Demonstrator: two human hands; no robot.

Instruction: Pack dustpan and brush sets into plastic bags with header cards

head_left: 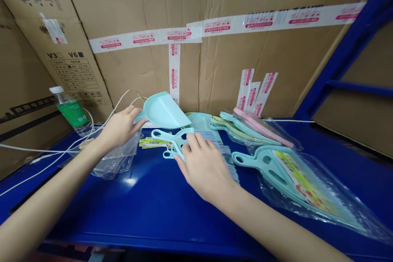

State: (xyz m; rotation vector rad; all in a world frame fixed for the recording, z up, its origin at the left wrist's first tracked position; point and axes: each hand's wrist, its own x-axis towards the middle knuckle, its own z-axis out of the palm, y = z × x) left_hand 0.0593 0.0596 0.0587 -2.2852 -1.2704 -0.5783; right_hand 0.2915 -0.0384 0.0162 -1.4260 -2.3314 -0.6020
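My left hand is closed round the handle of a light blue dustpan, which is raised at the middle back with its wide edge to the right. My right hand grips a light blue brush over its upper body; the looped handle points left and pale bristles show to the right. Another looped handle lies beneath it. Behind my right hand, another light blue dustpan rests on the blue table. A yellow-green label lies between my hands.
A bagged brush set lies at the right, with green, blue and pink pieces behind it. Clear plastic bags and a white cable lie left, near a water bottle. Cardboard stands behind; a blue frame rises right.
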